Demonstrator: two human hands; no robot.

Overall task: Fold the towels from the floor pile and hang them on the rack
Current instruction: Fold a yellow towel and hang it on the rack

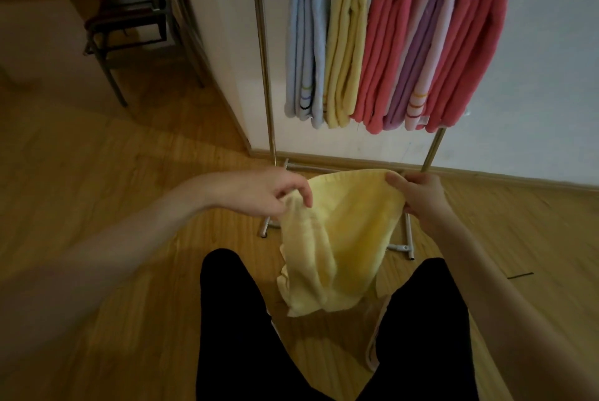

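We are mid-fold: our left hand (272, 195) and right hand (418, 195) each pinch the top edge of the yellow towel (337, 238), held in the air before the rack (264, 76). Its long axis hangs downward, lower end seemingly bunched. Next we bring the edges together.

Beyond our fingers (393, 178) stand the rack (264, 76) posts, with open air between them up to the hanging towels (389, 44). The rail above is filled side by side by five towels. Below the fingers the yellow towel (337, 238) hangs between our legs (233, 319). Left of the fingers, bare floor (97, 190) runs to a chair (129, 21).
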